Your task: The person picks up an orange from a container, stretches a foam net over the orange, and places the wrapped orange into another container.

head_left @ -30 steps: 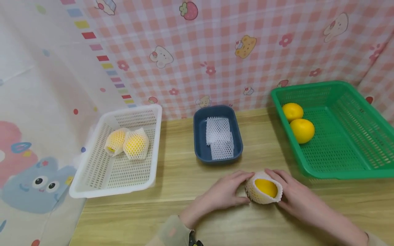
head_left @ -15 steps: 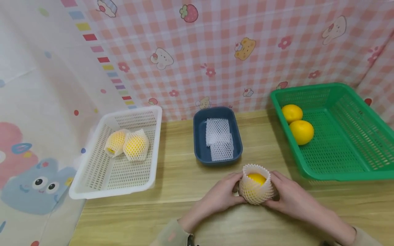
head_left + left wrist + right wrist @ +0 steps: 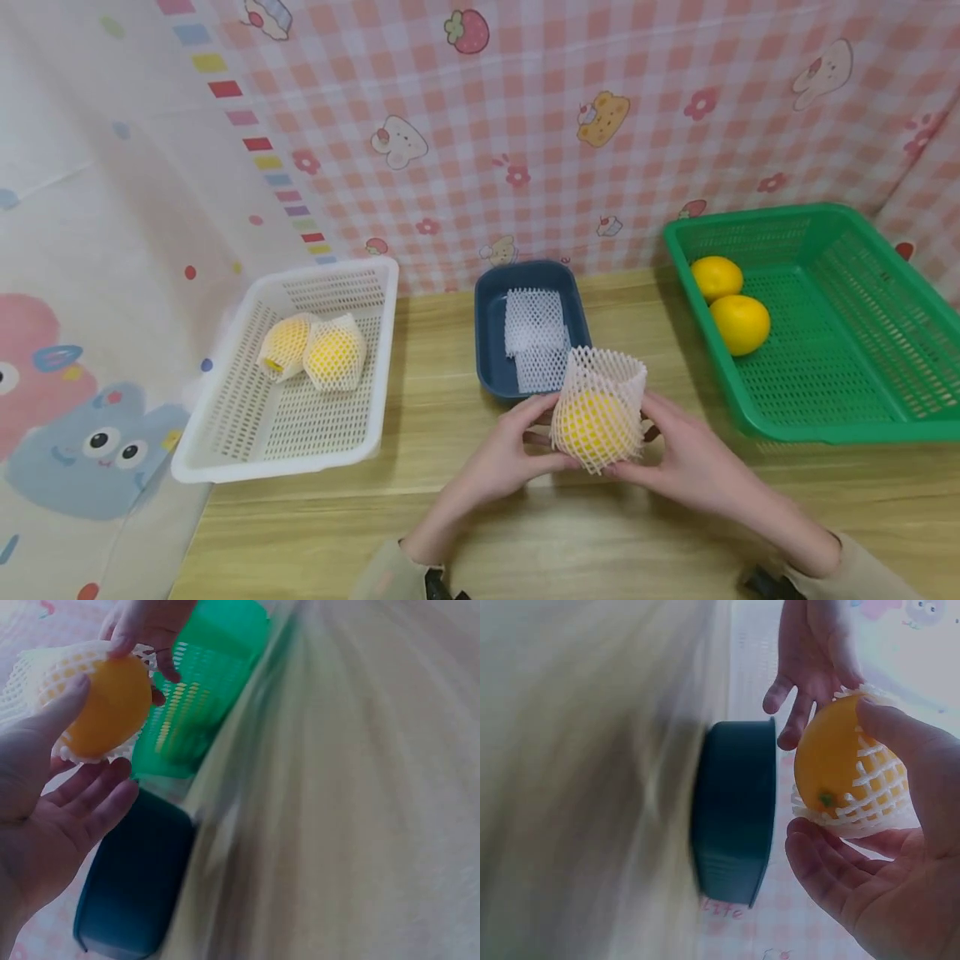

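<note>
An orange (image 3: pixel 596 427) in a white foam net sleeve (image 3: pixel 606 367) is held up between both hands, close in front of the blue tub. My left hand (image 3: pixel 501 450) grips its left side with thumb and fingers; my right hand (image 3: pixel 693 458) grips the right side the same way. The sleeve's open end stands up above the fruit in the head view. Both wrist views show the underside of the orange (image 3: pixel 120 709) bare, out of the net, with a green stem spot visible in the right wrist view. Each thumb presses near the sleeve's lower edge.
The dark blue tub (image 3: pixel 491 367) contains flat foam nets (image 3: pixel 532 321). At left, a white basket (image 3: pixel 300 465) holds two netted fruits (image 3: pixel 333 354). A green basket (image 3: pixel 832 367) at right has two bare oranges (image 3: pixel 741 325). A checked curtain (image 3: pixel 495 108) hangs behind the wooden table (image 3: pixel 315 533).
Both hands have raised the netted orange from the table, moving it left and toward the tub. Its sleeve opening, first tilted toward the camera, now points up and away.
</note>
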Motion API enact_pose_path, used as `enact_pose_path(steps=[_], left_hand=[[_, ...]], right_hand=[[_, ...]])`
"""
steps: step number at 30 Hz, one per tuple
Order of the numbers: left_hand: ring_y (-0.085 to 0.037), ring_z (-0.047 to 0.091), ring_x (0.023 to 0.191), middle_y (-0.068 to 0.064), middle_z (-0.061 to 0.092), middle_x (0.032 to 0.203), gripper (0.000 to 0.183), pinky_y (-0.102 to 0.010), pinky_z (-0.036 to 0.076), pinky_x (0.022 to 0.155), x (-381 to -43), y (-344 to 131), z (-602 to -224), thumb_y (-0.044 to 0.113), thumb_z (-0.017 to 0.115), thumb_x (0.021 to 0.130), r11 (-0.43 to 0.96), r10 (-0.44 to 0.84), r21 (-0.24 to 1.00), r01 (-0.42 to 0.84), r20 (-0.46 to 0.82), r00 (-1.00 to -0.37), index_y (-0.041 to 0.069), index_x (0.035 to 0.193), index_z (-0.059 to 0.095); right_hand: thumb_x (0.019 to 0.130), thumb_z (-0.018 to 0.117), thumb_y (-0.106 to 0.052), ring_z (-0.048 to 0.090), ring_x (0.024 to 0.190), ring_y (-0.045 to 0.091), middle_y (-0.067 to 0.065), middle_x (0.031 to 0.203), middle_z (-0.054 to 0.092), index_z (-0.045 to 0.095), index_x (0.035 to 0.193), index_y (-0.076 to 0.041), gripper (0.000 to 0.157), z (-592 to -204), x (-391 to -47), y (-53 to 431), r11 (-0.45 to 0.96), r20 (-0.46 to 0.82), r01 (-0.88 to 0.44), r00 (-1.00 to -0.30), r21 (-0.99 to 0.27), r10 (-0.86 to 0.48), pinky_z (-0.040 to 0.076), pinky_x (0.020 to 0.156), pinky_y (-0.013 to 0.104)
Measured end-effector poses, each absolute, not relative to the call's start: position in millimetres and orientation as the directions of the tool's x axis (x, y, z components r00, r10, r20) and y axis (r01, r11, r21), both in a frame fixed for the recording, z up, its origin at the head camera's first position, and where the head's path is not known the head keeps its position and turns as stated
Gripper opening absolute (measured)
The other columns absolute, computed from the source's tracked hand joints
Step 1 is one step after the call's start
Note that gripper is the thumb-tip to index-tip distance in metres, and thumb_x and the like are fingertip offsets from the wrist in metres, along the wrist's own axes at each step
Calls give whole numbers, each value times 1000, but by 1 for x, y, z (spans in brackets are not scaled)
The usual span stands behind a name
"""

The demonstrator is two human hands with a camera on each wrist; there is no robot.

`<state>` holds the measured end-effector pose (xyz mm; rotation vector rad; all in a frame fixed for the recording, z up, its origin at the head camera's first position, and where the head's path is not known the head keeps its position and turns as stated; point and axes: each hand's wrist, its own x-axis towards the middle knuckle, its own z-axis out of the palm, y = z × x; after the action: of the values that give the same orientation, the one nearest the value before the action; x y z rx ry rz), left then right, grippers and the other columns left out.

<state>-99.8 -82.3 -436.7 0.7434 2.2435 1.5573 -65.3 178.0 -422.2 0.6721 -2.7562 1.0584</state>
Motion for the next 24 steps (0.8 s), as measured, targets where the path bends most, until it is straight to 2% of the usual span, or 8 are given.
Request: enact_pose_path(steps=[7, 14, 16, 18, 21, 24], left_hand=[[-35, 65, 127, -24, 59, 146, 75, -26, 60, 102, -103, -95, -426, -1, 81, 88, 135, 524, 967, 217, 116, -844, 2, 155, 47], [-43, 62, 133, -30, 57, 150, 76, -22, 58, 105, -104, -101, -418, -3, 76, 92, 55, 497, 980, 190, 138, -857, -4, 157, 38], [-34, 66, 130, -30, 57, 151, 80, -22, 58, 103, -104, -101, -417, -5, 76, 91, 44, 490, 980, 193, 147, -859, -3, 159, 35], [-19, 69, 125, -30, 57, 150, 85, -21, 59, 101, -104, -102, -417, -8, 77, 88, 44, 479, 979, 201, 156, -864, -2, 161, 33], [3, 67, 116, -30, 58, 149, 91, -20, 60, 96, -104, -102, -416, -12, 77, 84, 43, 455, 977, 210, 167, -874, 0, 162, 32], [8, 65, 113, -30, 57, 151, 91, -21, 61, 94, -104, -102, -415, -12, 77, 84, 32, 432, 976, 215, 180, -884, 2, 163, 32]], right_hand=[[75, 95, -37, 65, 94, 8, 2, 123, 74, 61, 138, -13, 76, -407, -75, 159, 650, 272, -421, -907, -633, -322, 61, 78, 26], [77, 94, -38, 67, 94, 11, 2, 119, 74, 65, 128, -13, 64, -395, -79, 147, 628, 273, -396, -918, -670, -287, 62, 79, 31], [77, 93, -39, 66, 93, 11, 1, 118, 75, 66, 128, -13, 63, -393, -80, 144, 625, 271, -389, -921, -677, -280, 62, 79, 31], [77, 93, -40, 66, 92, 10, 1, 117, 75, 67, 128, -13, 63, -391, -82, 142, 626, 269, -381, -925, -680, -270, 61, 78, 30], [77, 93, -41, 64, 90, 9, 2, 115, 76, 68, 127, -12, 63, -389, -83, 137, 634, 267, -369, -929, -680, -255, 60, 76, 28], [80, 90, -43, 65, 90, 11, 3, 114, 76, 68, 128, -11, 62, -388, -83, 132, 654, 272, -363, -932, -664, -241, 60, 76, 29]])
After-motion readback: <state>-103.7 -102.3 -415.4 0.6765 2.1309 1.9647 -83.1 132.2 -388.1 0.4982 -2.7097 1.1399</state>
